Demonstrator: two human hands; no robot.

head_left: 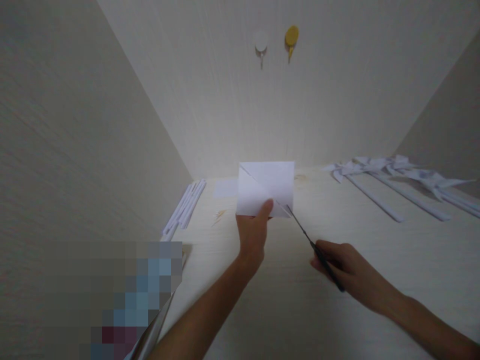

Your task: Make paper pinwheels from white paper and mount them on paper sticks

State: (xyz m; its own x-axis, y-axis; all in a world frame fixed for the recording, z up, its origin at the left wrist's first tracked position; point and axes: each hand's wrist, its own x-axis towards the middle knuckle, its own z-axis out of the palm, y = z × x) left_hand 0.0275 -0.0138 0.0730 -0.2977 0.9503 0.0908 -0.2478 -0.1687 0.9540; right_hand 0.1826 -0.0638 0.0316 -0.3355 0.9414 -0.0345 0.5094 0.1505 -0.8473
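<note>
Paper square (267, 184), white and creased along a diagonal, stands upright above the tabletop (300, 315), pinched at its lower edge in my left grip (253, 234), thumb on the near face. My right grip (347, 270) is closed around the dark handles of the scissors (311, 243), whose thin blades point up and left and meet the paper at its lower right corner, on the line of the crease. I cannot tell how far the blades are parted.

A small flat sheet (225, 188) lies just behind the square to the left, with a few pale wooden slivers (219, 215) nearer me. White paper sticks (185, 205) lie bundled by the left wall. Paper pinwheels (393, 167) on long stems lie well apart to the right. High on the back wall hang a white hook (261, 46) and a yellow hook (291, 39).
</note>
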